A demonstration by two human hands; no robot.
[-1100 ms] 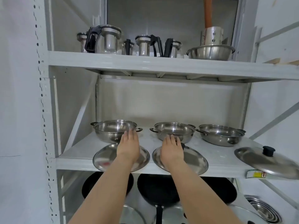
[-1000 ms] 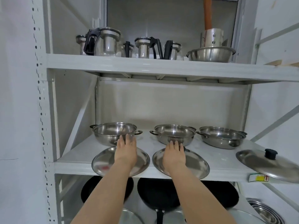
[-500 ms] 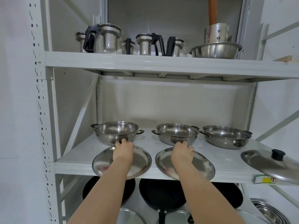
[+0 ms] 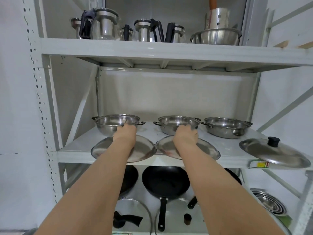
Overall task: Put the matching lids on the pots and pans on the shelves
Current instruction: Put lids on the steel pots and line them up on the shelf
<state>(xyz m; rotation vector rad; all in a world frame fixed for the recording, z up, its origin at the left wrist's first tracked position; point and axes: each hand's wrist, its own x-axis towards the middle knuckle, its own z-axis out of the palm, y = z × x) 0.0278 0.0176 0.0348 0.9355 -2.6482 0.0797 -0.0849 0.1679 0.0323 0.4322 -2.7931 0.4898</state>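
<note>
Three steel pots stand in a row on the middle shelf [image 4: 71, 150]: a left pot [image 4: 108, 124], a middle pot [image 4: 171, 124] and a right pot [image 4: 225, 127], all without lids. Two steel lids lie at the shelf's front edge. My left hand [image 4: 125, 134] is curled over the far part of the left lid [image 4: 101, 150], in front of the left pot. My right hand [image 4: 185, 135] is curled the same way on the middle lid [image 4: 208, 150]. A third lid [image 4: 271, 154] with a black knob overhangs the shelf at the right.
The top shelf holds several glass kettles [image 4: 105, 24] with black handles and a steel bowl [image 4: 216, 36]. Below, black frying pans [image 4: 166, 182] and glass lids [image 4: 132, 211] sit on the lower shelf. Stacked steel bowls [image 4: 267, 204] lie at the lower right.
Both hands went from lying flat on the two lids to curling their fingers at the lids' far parts, close to the pots. The camera moved slightly.
</note>
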